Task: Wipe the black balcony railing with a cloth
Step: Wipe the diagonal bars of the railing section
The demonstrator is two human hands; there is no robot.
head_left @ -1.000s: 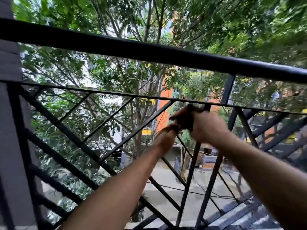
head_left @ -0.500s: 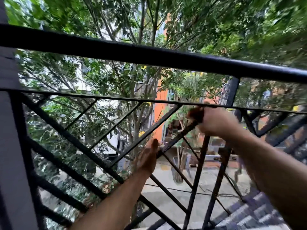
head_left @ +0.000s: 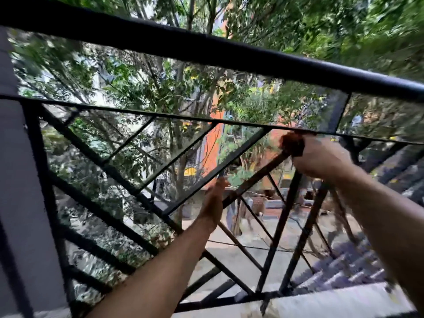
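A dark reddish-brown cloth (head_left: 291,143) is being held bunched in the right grip (head_left: 321,158), whose fingers are being kept curled tightly round it. The cloth is being pressed against the black railing (head_left: 206,50) at the spot where a slanting bar (head_left: 257,177) is meeting the thin horizontal bar (head_left: 160,116) under the thick top rail.

The left grip (head_left: 212,204) is being kept released, with its fingers straight and together and nothing in it. It is being held lower down, just beside the same slanting bar; whether the fingertips are touching the metal cannot be told through the blur. Both bare forearms are being stretched forward from the lower edge of the view.

A grey wall (head_left: 13,180) is being shown at the left end of the railing, and a pale ledge (head_left: 332,301) below it. Beyond the bars, leafy trees (head_left: 137,76), an orange building (head_left: 212,148) and a street (head_left: 241,255) far below are being seen.
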